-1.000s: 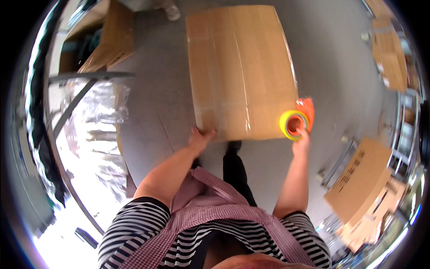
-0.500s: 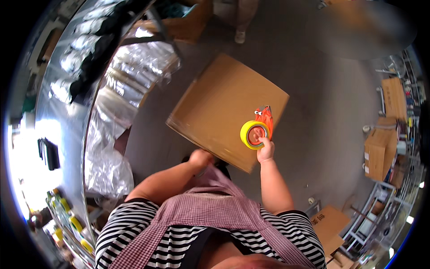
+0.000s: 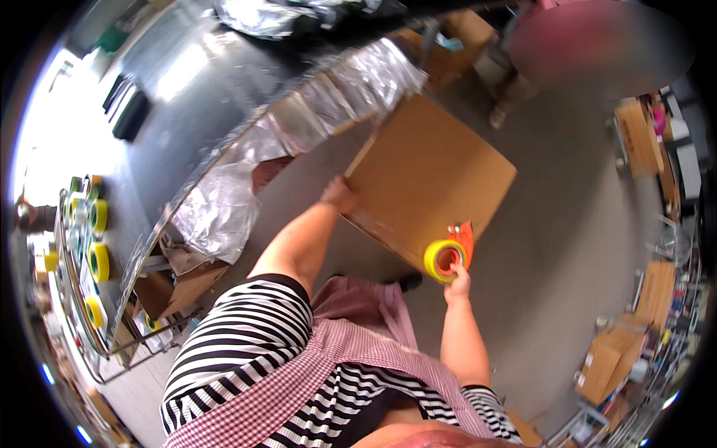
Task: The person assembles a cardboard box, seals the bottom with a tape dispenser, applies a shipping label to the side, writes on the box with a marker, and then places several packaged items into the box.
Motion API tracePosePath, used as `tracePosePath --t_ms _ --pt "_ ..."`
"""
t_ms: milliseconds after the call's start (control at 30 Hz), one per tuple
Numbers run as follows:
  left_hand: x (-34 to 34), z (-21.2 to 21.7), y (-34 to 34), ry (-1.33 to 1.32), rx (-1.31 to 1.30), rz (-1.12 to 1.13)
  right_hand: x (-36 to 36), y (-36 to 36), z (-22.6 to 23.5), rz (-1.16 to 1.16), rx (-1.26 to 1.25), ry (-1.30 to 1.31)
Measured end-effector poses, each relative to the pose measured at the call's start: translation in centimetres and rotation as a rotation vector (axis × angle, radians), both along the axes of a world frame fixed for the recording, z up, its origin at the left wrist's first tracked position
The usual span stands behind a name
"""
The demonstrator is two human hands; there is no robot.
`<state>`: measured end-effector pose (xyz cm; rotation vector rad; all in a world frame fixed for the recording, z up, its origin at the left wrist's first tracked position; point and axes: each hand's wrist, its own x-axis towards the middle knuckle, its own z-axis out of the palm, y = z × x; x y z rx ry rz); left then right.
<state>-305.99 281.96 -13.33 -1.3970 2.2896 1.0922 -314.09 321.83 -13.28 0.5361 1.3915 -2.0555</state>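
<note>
"What does the person's right hand (image 3: 458, 286) have?"

"It is clenched on an orange hand-held tape dispenser (image 3: 466, 243), which carries a wide, round roll of yellow tape (image 3: 431, 259). In this view, the dispenser overlaps the lower right edge of a big brown cardboard box (image 3: 437, 168); whether the two touch, one cannot tell."

"And the left hand (image 3: 340, 196)?"

"It is at the box's left corner, its fingers against the cardboard. It is a little blurred, so one cannot tell whether they close around the edge."

"Where is the box, then?"

"In front of the person, between the two hands, one corner pointing away. The grey concrete floor (image 3: 553, 246) shows beyond it."

"What lies to the left?"

"A dark, shiny metal counter (image 3: 224, 104), with crumpled clear plastic bags (image 3: 220, 213) along its near edge. Some flat black items (image 3: 131, 113) rest on top, and yellow tape rolls (image 3: 103, 261) stand in a row near its left end."

"Farther out?"

"Another person's legs (image 3: 514, 88) show past the box, at the upper right, and brown cardboard cartons (image 3: 609, 358) are gathered along the right side, well apart from the hands."
</note>
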Motion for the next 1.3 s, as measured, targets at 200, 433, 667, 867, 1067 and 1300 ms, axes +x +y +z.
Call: tracePosePath --t_ms 200,433,667,867,1067,1300 --pt "11.5 2.7 1.5 0.279 0.188 0.127 6.2 0.7 3.9 0.081 0.085 0.067" --pt "26.6 5.2 2.4 0.267 0.171 0.186 19.5 1.2 3.1 0.183 0.173 0.017" --pt "42.8 5.9 4.5 0.395 0.137 0.257 32.3 1.6 3.3 0.229 0.166 0.022" --pt "55.1 5.8 4.5 0.38 0.054 0.307 44.2 -0.8 5.1 0.239 0.132 -0.038" --pt "64.7 4.2 3.1 0.053 -0.195 -0.072 54.3 -6.5 3.7 0.204 0.316 0.093" --pt "77.4 -4.9 -0.6 0.219 -0.163 -0.421 68.0 -18.7 15.6 0.909 0.028 0.189"
